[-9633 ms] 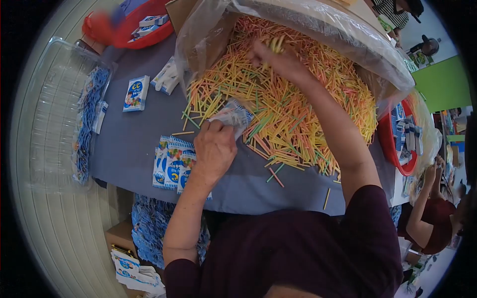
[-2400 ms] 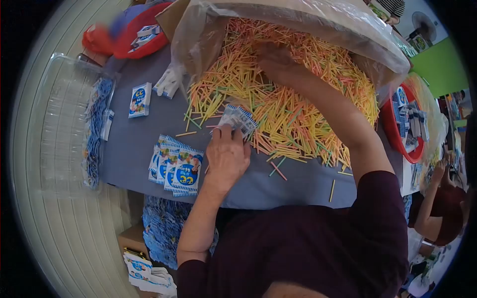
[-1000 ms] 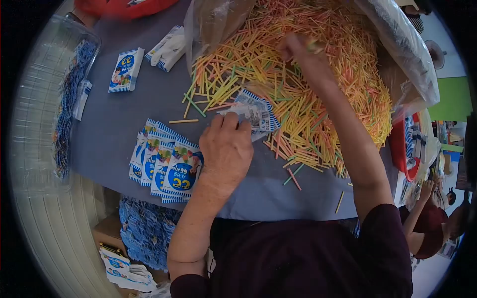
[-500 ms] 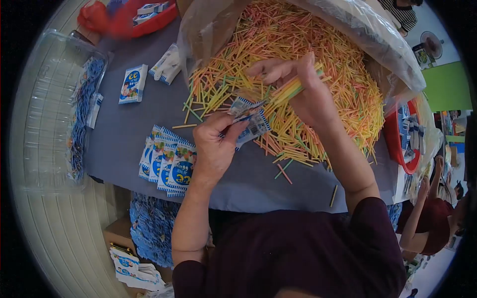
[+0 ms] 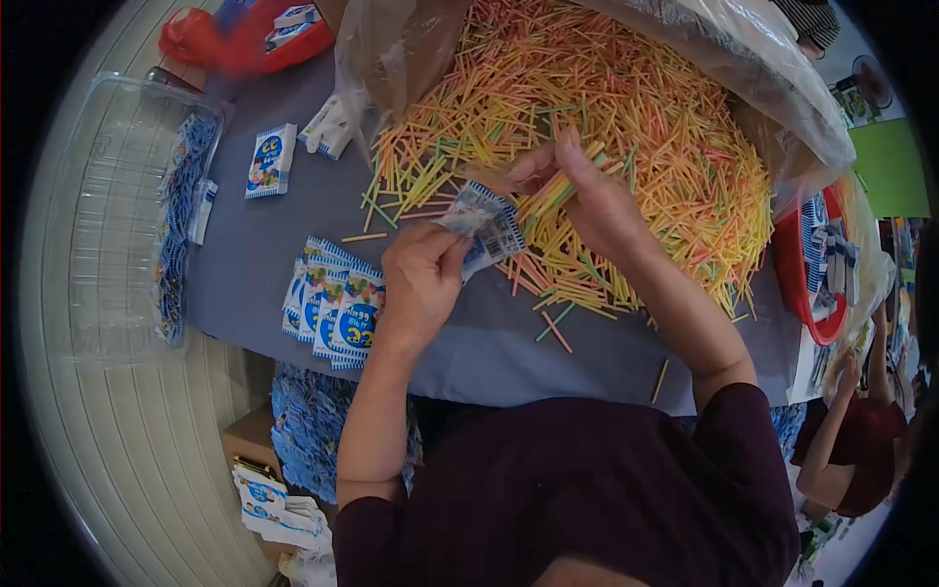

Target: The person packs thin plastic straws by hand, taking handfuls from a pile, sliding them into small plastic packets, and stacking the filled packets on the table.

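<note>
My left hand (image 5: pixel 421 279) pinches the near edge of a clear, blue-striped packet (image 5: pixel 486 233) at the front of the stick pile. Just right of the packet, my right hand (image 5: pixel 597 201) is closed around a small bundle of yellow, orange and green sticks (image 5: pixel 558 191), whose lower ends point toward the packet. Behind and around both hands spreads a large heap of thin coloured sticks (image 5: pixel 675 186). Several printed blue and white packets (image 5: pixel 352 318) overlap on the grey cloth left of my left hand.
A clear plastic tray (image 5: pixel 108 215) holds blue strips at the left. Packets lie beside it on the grey cloth (image 5: pixel 245 264). Red baskets (image 5: pixel 293 49) (image 5: pixel 817 328) stand at back left and right. A plastic-lined box (image 5: pixel 782 98) surrounds the heap's back. Another person (image 5: pixel 861 440) is at far right.
Since about a second ago, my right hand has come back from the heap toward the packet with a bundle of sticks. My left hand has gone from resting on the packet to pinching its edge.
</note>
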